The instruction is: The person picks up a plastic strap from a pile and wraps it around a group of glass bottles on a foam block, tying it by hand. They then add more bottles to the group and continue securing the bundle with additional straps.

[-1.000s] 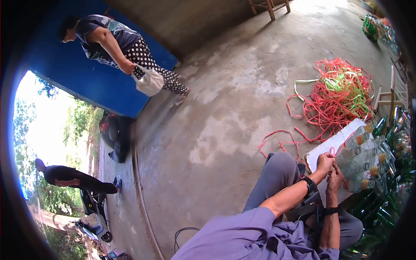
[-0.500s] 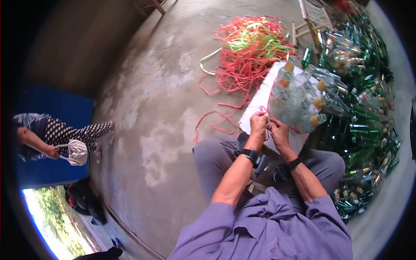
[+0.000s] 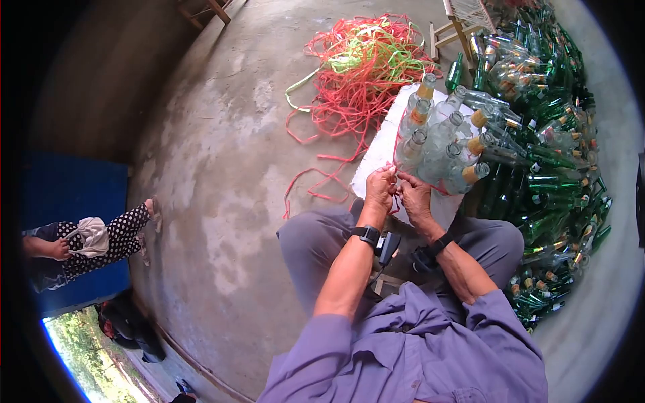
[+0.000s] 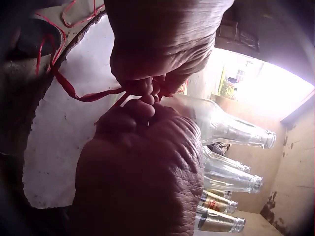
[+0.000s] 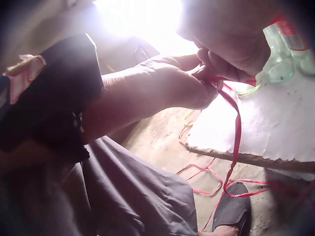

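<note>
Head view: red string (image 3: 398, 134) round clear bottles (image 3: 440, 138).

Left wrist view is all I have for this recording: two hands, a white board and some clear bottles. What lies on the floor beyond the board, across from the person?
Observer: A tangle of red and green strips lies on the floor past the far left side of the white board.

Operator: Is there any other glass near the clear bottles I can partly see?

Observer: Yes. The head view shows a large heap of mostly green bottles to the person's right of the board, while the clear bottles stand bunched together on it.
</note>
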Available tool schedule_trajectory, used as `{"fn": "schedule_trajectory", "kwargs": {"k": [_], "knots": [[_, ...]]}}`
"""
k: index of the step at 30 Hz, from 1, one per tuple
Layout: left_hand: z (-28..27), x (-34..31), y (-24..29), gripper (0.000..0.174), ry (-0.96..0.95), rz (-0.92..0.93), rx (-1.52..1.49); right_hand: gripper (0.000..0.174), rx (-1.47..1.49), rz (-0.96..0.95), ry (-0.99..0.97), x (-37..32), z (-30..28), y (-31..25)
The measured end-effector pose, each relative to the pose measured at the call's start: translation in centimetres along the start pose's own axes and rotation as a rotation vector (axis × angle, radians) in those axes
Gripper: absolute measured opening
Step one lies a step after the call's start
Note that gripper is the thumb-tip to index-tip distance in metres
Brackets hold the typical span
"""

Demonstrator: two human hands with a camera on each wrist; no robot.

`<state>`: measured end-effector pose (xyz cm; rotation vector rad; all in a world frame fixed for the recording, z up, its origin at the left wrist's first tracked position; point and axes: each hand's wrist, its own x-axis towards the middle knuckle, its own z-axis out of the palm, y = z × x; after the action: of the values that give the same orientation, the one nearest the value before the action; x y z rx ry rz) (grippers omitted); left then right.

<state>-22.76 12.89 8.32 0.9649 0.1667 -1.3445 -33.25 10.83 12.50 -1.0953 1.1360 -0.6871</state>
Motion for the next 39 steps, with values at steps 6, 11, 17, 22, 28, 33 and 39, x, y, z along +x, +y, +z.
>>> {"fn": "schedule_trajectory", "kwargs": {"k": [6, 11, 17, 22, 28, 33, 39], "knots": [[-1.1, 0.5, -0.5, 0.007, -0.109, -0.004, -0.129, 0.024, 0.100, 0.006, -0.005, -0.1, 0.7, -0.4], [-0.8, 0.4, -1.1, 0.005, -0.107, 0.019, -0.069, 0.024, 0.107, 0.059, 0.027, 0.4, 0.7, 0.3], [-1.1, 1.4, -2.1, 0.004, -0.109, 0.070, -0.037, 0.027, 0.180, 0.138, -0.028, 0.8, 0.9, -0.3], [-0.6, 0.6, -1.1, 0.004, -0.043, 0.108, 0.109, 0.022, 0.365, 0.243, -0.003, 2.2, 1.0, 1.0], [-1.2, 2.4, -3.2, 0.007, -0.050, 0.219, 0.024, 0.013, 0.320, 0.271, 0.071, 3.6, 0.3, 2.1], [-0.2, 0.3, -1.5, 0.008, 0.017, 0.218, 0.139, 0.010, 0.421, 0.300, 0.040, 5.2, -1.0, 4.2], [0.3, 0.4, -2.0, 0.005, 0.001, 0.313, 0.153, 0.009, 0.423, 0.345, 0.094, 5.3, -1.4, 4.5]]}}
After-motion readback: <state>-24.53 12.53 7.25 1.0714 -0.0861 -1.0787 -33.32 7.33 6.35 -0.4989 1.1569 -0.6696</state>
